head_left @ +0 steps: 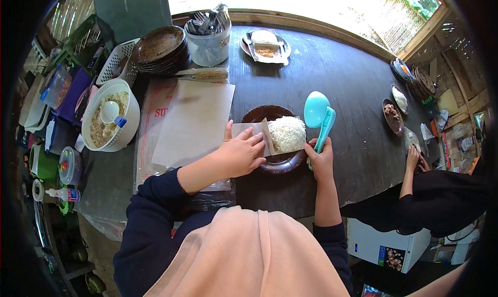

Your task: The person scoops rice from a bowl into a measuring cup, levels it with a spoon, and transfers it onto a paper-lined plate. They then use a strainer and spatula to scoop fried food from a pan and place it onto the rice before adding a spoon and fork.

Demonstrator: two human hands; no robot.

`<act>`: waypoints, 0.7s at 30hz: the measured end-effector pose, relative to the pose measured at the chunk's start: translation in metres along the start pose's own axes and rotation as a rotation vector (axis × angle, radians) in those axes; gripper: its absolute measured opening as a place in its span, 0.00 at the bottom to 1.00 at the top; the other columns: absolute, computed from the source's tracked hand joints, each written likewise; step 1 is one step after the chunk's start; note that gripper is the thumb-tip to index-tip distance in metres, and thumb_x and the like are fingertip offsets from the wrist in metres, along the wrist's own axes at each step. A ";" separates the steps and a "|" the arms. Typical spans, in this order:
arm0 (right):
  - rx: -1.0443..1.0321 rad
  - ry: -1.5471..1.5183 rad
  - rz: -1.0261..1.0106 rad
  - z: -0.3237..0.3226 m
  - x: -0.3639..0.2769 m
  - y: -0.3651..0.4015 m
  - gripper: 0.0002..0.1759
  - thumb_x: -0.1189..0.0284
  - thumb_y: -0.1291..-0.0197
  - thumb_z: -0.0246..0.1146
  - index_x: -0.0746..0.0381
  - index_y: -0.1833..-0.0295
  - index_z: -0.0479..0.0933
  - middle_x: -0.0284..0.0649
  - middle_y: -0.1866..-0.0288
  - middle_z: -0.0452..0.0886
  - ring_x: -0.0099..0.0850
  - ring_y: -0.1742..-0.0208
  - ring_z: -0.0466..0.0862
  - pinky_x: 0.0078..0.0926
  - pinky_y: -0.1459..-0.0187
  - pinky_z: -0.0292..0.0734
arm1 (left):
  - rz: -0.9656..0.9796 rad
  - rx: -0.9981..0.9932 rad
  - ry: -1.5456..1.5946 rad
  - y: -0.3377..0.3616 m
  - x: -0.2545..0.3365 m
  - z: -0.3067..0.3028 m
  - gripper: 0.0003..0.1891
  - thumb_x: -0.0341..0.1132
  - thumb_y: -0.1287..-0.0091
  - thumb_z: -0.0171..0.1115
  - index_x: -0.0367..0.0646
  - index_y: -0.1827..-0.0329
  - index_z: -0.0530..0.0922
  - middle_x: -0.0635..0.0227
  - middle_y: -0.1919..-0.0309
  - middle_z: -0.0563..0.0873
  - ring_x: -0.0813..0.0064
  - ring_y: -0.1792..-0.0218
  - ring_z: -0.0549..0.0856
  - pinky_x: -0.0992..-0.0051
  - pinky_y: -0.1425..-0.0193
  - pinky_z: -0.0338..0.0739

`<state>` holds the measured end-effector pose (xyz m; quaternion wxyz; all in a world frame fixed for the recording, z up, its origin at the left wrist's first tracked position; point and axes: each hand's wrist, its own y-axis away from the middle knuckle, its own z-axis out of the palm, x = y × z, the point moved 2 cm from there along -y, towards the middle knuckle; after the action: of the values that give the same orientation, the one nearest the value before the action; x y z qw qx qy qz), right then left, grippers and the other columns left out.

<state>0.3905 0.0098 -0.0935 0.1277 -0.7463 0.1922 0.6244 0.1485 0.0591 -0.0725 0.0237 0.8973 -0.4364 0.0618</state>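
On the worktop (353,175), nearest the wearer, a plate (282,166) carries a paper (268,139) with a rice mound (288,133) at its right end, the left grip (243,151) on the paper and the right grip (320,156) holding a scoop (316,110) to the right. Left of the plate, paper sheets (199,115) lie on a plastic packet (146,146), with a rice tub (118,138) beyond them to the left; behind these stand stacked plates (161,43) and a cutlery tub (209,51). Farther back, behind the plate, sits a filled dish (267,52), while two oval dishes (392,123) lie well to the right, near a co-worker's hands (412,158).
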 end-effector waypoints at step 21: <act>0.036 -0.003 -0.034 -0.001 0.000 -0.001 0.14 0.74 0.51 0.64 0.62 0.63 0.66 0.32 0.73 0.74 0.19 0.81 0.72 0.18 0.81 0.69 | 0.017 -0.014 0.021 -0.010 0.005 0.007 0.26 0.51 0.32 0.43 0.48 0.35 0.65 0.70 0.35 0.67 0.67 0.35 0.66 0.37 0.37 0.35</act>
<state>0.3913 0.0100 -0.0935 0.1520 -0.7460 0.1906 0.6198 0.1606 0.0606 -0.0784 0.0341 0.8927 -0.4442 0.0683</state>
